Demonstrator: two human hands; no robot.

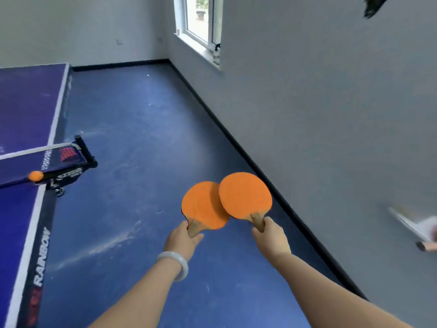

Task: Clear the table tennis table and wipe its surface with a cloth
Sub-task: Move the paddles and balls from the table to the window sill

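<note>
A blue floor (142,138) runs between a grey wall (331,114) with a window (198,20) and the table (23,102) on my left. My left hand (183,237), a pale bracelet (175,263) on its wrist, curls round the wooden handle of the left paddle (203,204); my right hand (269,235) wraps the handle of the right paddle (244,195) the same way. Both orange blades point up and away from me over the floor, well clear of the table. The right blade overlaps the left, though I cannot tell whether they touch. One orange ball (36,175) sits on the table at its near side edge, right against the net (47,159) by the post. I judge this to be the clearing step, with wiping not yet begun. To do it well I should keep both handles firm, set the paddles down somewhere off the table, perhaps on the blurred pale thing (411,223) at my right, then fetch the ball before it rolls off.
</note>
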